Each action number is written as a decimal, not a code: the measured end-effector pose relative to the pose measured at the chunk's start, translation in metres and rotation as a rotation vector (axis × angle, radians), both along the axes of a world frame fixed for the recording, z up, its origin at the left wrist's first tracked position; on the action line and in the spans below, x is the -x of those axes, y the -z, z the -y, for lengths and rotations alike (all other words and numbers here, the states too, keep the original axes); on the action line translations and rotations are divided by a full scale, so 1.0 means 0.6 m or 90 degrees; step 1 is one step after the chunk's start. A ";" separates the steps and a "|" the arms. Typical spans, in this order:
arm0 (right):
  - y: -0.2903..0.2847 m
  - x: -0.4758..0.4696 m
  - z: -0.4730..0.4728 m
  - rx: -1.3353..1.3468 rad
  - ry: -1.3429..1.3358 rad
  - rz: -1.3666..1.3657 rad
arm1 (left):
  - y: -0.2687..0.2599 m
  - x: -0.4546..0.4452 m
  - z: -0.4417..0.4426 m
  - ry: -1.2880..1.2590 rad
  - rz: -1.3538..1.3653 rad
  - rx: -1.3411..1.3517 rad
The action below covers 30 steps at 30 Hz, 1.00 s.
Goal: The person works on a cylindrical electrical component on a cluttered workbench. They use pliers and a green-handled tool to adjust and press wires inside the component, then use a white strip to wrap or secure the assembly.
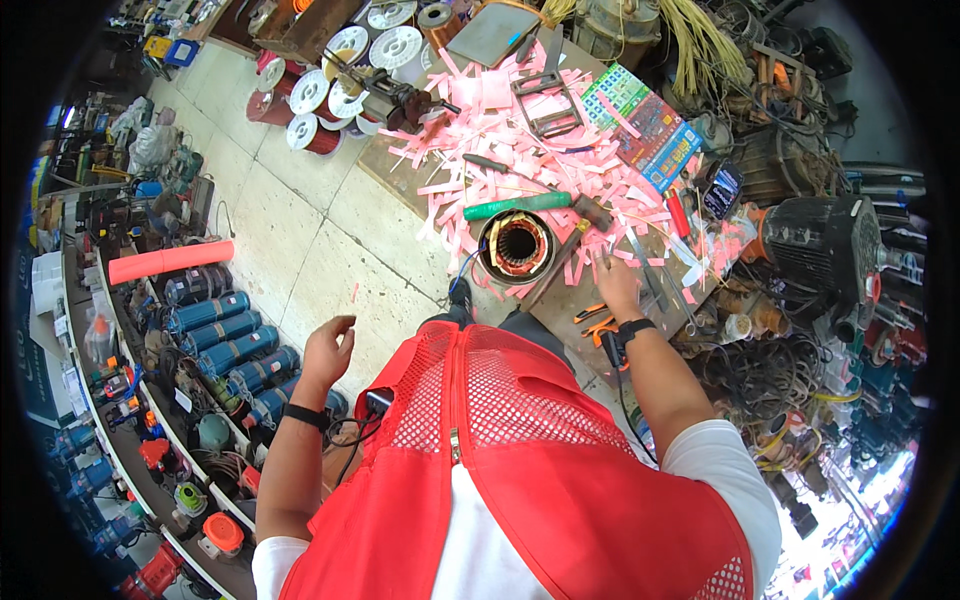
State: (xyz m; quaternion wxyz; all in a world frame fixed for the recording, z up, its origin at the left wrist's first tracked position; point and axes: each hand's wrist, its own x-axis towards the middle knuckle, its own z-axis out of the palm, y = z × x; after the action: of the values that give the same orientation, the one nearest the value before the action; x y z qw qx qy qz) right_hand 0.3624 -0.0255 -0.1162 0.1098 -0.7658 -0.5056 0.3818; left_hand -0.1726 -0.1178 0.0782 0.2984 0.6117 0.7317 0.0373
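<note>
A motor stator with copper windings stands at the near edge of the workbench. My left hand hangs over the floor with thumb and fingers apart and nothing in it. My right hand reaches down to the bench, its fingertips at some pink insulation-paper strips. Whether it pinches one is hidden. A hammer lies between the stator and this hand. Near my right wrist are orange-handled pliers. A long metal blade and scissors lie to its right. Behind the stator rests a green roll.
Pink strips cover the bench, with a screwdriver, a metal frame and a printed board among them. A bench vise and wire spools stand at the far left. A large motor borders the right.
</note>
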 end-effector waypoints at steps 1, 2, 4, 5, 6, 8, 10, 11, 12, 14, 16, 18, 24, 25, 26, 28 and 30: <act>-0.009 -0.001 -0.007 -0.036 0.005 -0.011 | 0.002 0.017 0.016 -0.013 0.008 -0.008; -0.024 -0.007 -0.015 -0.010 0.001 -0.012 | 0.006 0.032 0.033 -0.037 -0.010 0.006; -0.063 -0.024 -0.033 -0.032 0.047 -0.164 | 0.012 0.063 0.068 -0.073 -0.055 0.051; -0.087 -0.037 -0.043 -0.009 0.065 -0.235 | 0.015 0.074 0.081 -0.099 -0.068 0.071; -0.113 -0.050 -0.051 -0.052 0.088 -0.357 | 0.016 0.081 0.090 -0.136 -0.044 0.090; -0.165 -0.072 -0.065 -0.150 0.164 -0.601 | 0.018 0.084 0.077 -0.104 -0.065 0.073; -0.204 -0.073 -0.075 -0.173 0.260 -0.719 | 0.015 0.066 0.025 -0.067 -0.117 0.088; -0.219 -0.068 -0.079 -0.189 0.299 -0.791 | 0.015 0.046 -0.016 -0.045 -0.081 0.058; -0.233 -0.066 -0.079 -0.142 0.334 -0.810 | 0.015 0.017 -0.062 -0.005 -0.033 0.009; -0.250 -0.054 -0.074 -0.097 0.428 -0.796 | 0.017 -0.061 -0.157 0.076 0.055 -0.066; -0.258 -0.043 -0.062 -0.068 0.481 -0.751 | 0.018 -0.156 -0.238 0.200 0.124 -0.142; -0.262 -0.036 -0.044 -0.078 0.493 -0.694 | 0.020 -0.253 -0.288 0.275 0.150 -0.169; -0.275 -0.025 0.033 -0.162 0.515 -0.704 | 0.036 -0.364 -0.339 0.557 0.182 -0.285; -0.281 -0.023 0.044 -0.167 0.559 -0.705 | 0.043 -0.359 -0.338 0.594 0.191 -0.278; -0.287 -0.021 0.052 -0.187 0.582 -0.709 | 0.048 -0.350 -0.330 0.618 0.204 -0.286; -0.303 -0.018 0.065 -0.216 0.573 -0.698 | 0.061 -0.337 -0.316 0.675 0.198 -0.282; -0.320 -0.015 0.070 -0.241 0.596 -0.689 | 0.075 -0.332 -0.302 0.645 0.220 -0.319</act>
State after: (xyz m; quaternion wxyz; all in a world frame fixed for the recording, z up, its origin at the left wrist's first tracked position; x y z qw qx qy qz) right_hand 0.3714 -0.0677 0.0758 0.6254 -0.5742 -0.0586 0.5252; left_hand 0.0268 0.0634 0.0334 0.2404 0.9218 0.2579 0.1613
